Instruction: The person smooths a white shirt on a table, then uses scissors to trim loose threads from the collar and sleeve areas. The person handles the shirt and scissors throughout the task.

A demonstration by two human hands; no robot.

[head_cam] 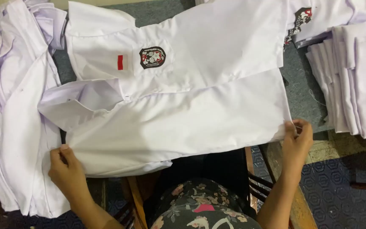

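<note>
A: Where's the white uniform shirt [178, 106]?

B: Spread on the table [306, 91]. The left hand [66, 171] pinches its near shoulder edge; the right hand [296, 142] grips the hem corner at the table's edge.

A: And around it?

B: A stack of folded shirts [352, 80] right, a loose pile [9, 106] left.

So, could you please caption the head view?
Both hands, left and right, hold a white shirt flat.

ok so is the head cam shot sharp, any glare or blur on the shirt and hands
Head view: the shirt is evenly lit and a little soft, near blown-out white with a lilac cast but no hard glare; its badge is too blurred to make out; left hand and right hand are fairly sharp; the floor at lower right is dim.
</note>
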